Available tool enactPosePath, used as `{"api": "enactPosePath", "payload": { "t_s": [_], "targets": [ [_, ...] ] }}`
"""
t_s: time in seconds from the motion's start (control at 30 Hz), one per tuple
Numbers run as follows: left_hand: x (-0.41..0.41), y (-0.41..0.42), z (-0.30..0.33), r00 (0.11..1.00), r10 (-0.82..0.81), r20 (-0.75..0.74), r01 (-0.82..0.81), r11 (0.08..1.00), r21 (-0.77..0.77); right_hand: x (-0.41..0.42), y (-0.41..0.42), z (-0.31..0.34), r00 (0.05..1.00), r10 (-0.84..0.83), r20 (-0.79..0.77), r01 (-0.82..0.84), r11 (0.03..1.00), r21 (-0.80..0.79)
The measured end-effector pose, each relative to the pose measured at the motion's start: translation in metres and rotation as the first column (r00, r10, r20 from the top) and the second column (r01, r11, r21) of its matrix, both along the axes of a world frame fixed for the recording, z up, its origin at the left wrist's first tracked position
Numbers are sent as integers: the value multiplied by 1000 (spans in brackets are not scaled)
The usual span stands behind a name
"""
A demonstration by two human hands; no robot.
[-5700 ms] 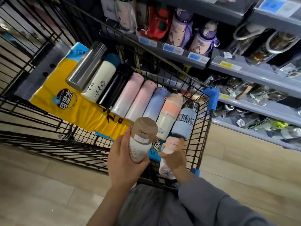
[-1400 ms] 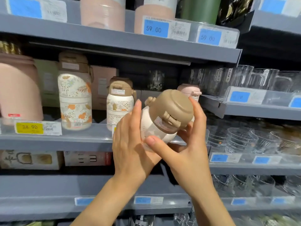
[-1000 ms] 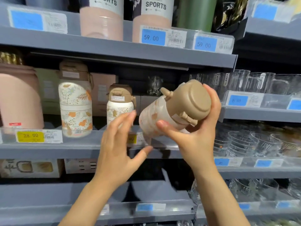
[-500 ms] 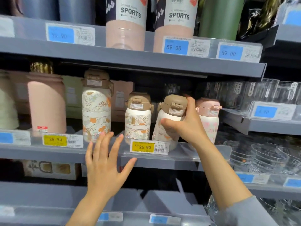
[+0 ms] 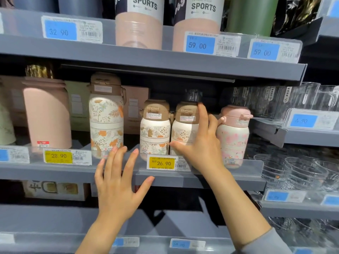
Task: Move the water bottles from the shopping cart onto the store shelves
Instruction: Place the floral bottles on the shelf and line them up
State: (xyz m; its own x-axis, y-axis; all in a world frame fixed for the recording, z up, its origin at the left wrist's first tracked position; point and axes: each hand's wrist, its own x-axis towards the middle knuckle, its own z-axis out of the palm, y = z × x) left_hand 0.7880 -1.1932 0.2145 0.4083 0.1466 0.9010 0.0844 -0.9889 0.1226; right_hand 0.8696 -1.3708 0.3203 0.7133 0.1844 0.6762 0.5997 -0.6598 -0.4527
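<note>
Two hands are up at the middle shelf in front of you. Your right hand wraps the brown-capped water bottle, index finger up along the cap, thumb across the lower body at about 9 o'clock of the palm, the other fingers curled round its right side; the bottle stands upright on the shelf, and you cannot tell from here whether the grip is firm or only resting. At its 9 o'clock, just beside it and nearly touching, stands a matching small leaf-print bottle, and at its 3 o'clock, close behind your knuckles, a pink blossom-print bottle. Further toward 9 o'clock stands a taller leaf-print bottle, then a plain pink flask. Your left hand is spread flat with straight fingers, holding nothing, its fingertips level with the shelf's clear front strip below the tall bottle; contact with the strip is not plain. A yellow price tag reading 26.90 sits on that strip right under the two small bottles. At 12 o'clock, the upper shelf carries large bottles labelled SPORTS. At 3 o'clock, glass cups fill the neighbouring shelves.
</note>
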Motion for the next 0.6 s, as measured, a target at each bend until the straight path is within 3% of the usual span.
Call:
{"api": "enactPosePath", "payload": {
  "t_s": [0.23, 0.43, 0.6],
  "targets": [
    [1, 3, -1, 1000, 8, -6, -8, 1000, 23, 5, -15, 6, 987, 125, -96, -120, 991, 58],
    [0, 2, -1, 999, 25, -30, -24, 999, 21, -6, -16, -4, 999, -26, 42, 29, 997, -76],
    [-1, -1, -1, 999, 30, -38, -30, 1000, -2, -6, -14, -9, 997, -54, 48, 54, 998, -6]
  ]
}}
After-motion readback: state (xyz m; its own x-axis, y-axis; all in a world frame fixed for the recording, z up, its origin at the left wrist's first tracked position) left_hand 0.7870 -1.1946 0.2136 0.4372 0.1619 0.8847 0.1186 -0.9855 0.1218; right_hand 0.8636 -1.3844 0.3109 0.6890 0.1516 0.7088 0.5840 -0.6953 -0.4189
